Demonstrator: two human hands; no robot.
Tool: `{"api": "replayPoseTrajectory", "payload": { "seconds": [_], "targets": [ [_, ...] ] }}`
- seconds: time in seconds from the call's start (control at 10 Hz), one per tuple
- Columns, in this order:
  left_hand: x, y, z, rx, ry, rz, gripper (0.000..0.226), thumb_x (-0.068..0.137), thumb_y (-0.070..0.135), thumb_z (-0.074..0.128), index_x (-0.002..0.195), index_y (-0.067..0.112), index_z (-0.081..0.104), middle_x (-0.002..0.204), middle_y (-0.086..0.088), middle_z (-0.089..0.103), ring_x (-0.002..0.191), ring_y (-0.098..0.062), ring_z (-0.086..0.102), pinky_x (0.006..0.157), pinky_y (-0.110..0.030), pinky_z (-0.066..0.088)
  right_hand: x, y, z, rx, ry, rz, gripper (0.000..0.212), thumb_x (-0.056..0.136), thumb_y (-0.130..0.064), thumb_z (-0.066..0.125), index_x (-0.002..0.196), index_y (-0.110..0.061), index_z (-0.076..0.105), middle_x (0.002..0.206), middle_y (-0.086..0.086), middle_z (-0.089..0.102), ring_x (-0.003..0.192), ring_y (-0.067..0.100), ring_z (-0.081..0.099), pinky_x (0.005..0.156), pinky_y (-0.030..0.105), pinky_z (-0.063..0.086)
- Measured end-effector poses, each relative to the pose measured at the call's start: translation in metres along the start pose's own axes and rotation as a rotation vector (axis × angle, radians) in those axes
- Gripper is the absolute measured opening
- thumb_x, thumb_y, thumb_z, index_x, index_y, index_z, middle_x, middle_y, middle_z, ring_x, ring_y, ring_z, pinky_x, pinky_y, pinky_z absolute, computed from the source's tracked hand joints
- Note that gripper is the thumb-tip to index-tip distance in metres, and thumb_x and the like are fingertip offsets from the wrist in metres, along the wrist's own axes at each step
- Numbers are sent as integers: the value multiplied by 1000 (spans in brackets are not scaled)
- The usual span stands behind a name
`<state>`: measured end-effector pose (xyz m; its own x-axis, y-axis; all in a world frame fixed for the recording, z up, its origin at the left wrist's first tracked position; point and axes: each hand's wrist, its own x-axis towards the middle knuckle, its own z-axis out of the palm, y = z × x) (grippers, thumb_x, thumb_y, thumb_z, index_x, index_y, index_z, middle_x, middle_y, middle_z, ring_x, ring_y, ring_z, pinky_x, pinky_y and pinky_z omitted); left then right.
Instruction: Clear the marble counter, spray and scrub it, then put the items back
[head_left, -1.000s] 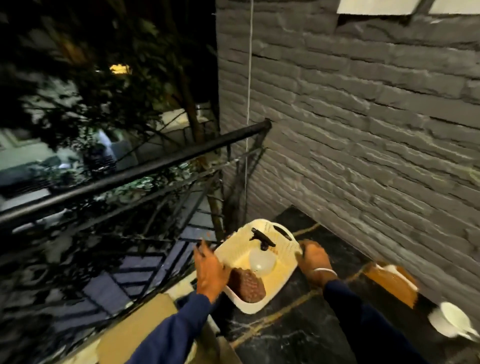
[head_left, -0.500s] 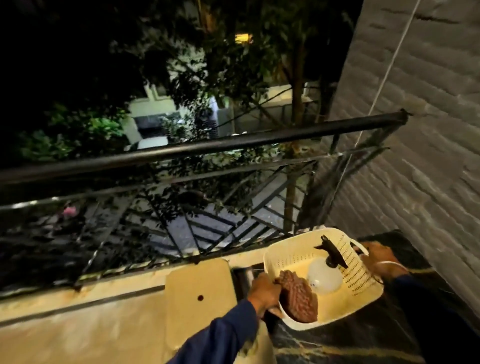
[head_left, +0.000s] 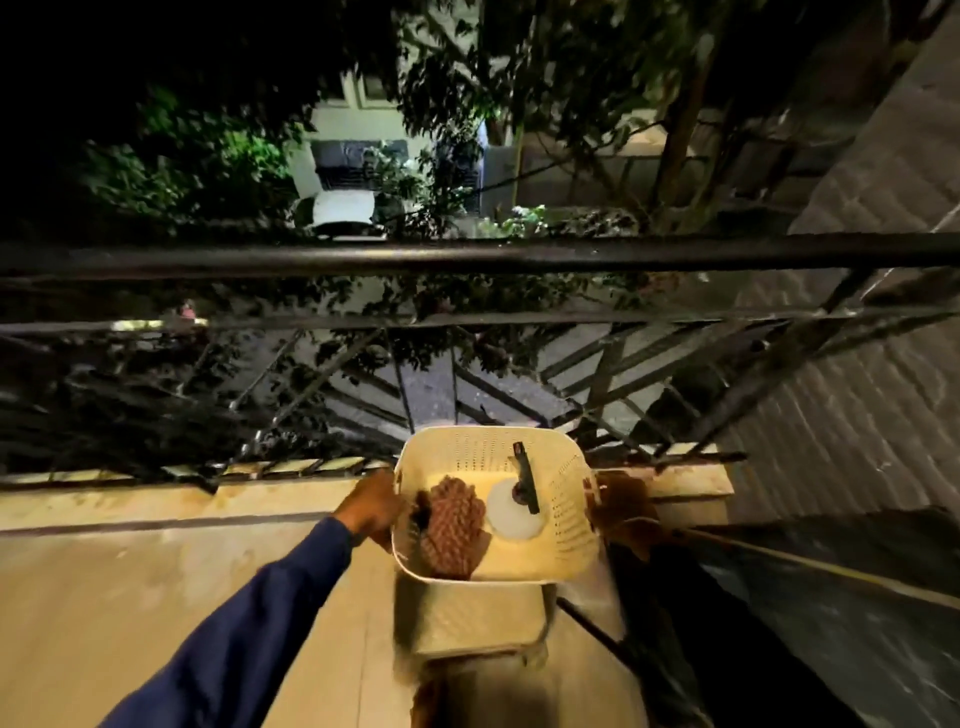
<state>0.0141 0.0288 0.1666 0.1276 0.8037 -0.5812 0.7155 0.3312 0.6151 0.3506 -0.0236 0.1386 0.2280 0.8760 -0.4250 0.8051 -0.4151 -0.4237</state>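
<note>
A cream perforated plastic basket (head_left: 566, 499) hangs in the air between my hands, off the left end of the dark marble counter (head_left: 841, 623). Inside it lie a brown knobbly scrubber (head_left: 454, 525) and a clear spray bottle (head_left: 511, 512) with a black trigger head. My left hand (head_left: 376, 506) grips the basket's left rim. My right hand (head_left: 621, 501) grips the right side, blurred and partly hidden behind the basket wall.
Below the basket stands a pale square block (head_left: 478, 618) on the beige floor (head_left: 156, 587). A black metal railing (head_left: 467, 257) runs across in front, with trees and a building beyond. A grey brick wall (head_left: 857, 338) rises on the right.
Both hands have carried the basket leftward off the marble counter, so it now hangs over the pale block. My view has swung left, away from the brick wall.
</note>
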Motion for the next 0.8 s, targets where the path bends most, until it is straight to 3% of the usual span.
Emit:
{"api": "replayPoseTrajectory", "payload": {
  "seconds": [0.1, 0.2, 0.3, 0.4, 0.5, 0.6, 0.7, 0.8],
  "targets": [
    [35, -40, -9, 37, -33, -70, 44, 71, 33, 58, 104, 7, 70, 107, -17, 71, 93, -32, 68, 80, -45, 57, 37, -4, 69, -78, 34, -3, 51, 86, -38, 54, 110, 5, 66, 105, 27, 66, 99, 40, 66, 94, 42, 42],
    [69, -80, 5, -17, -73, -179, 41, 73, 33, 65, 104, 7, 68, 102, -19, 71, 85, -35, 71, 67, -50, 61, 61, -12, 110, -85, -12, 33, 39, 87, -33, 60, 107, -1, 67, 107, 24, 68, 101, 38, 65, 90, 44, 48],
    [93, -108, 31, -34, -98, -248, 34, 84, 30, 68, 108, 5, 67, 100, -20, 71, 77, -38, 73, 59, -51, 61, 72, -17, 138, -159, -13, 108, 34, 93, -31, 55, 112, -5, 65, 114, 18, 67, 109, 34, 62, 95, 37, 45],
    [113, -134, 57, -27, -132, -320, 39, 88, 36, 65, 114, 7, 65, 102, -22, 71, 76, -37, 73, 61, -49, 61, 85, -15, 162, -212, -58, 173, 34, 94, -33, 52, 116, -9, 62, 119, 12, 65, 111, 30, 61, 96, 36, 45],
    [124, -154, 73, 1, -116, -349, 53, 83, 40, 65, 125, 8, 59, 115, -21, 67, 94, -39, 70, 74, -49, 61, 97, -7, 182, -239, -73, 189, 33, 89, -30, 58, 114, -8, 64, 116, 14, 67, 107, 32, 63, 93, 35, 48],
    [131, -168, 82, 86, -96, -333, 63, 86, 38, 67, 137, 6, 50, 134, -20, 58, 120, -39, 57, 98, -42, 50, 98, -4, 188, -263, -123, 198, 35, 83, -23, 61, 114, -7, 63, 116, 15, 66, 108, 35, 61, 92, 35, 47],
    [130, -174, 89, 75, -105, -340, 72, 78, 45, 66, 135, 4, 48, 129, -21, 61, 114, -40, 61, 93, -44, 53, 96, -1, 190, -241, -124, 185, 38, 83, -19, 59, 119, -6, 60, 120, 16, 64, 112, 35, 58, 94, 35, 46],
    [122, -163, 88, 176, -81, -360, 70, 94, 38, 56, 144, -3, 28, 135, -26, 54, 119, -42, 57, 96, -44, 50, 86, -5, 183, -131, -153, 256, 58, 87, -21, 63, 139, -8, 43, 133, 17, 56, 122, 34, 53, 101, 37, 44]
  ]
}}
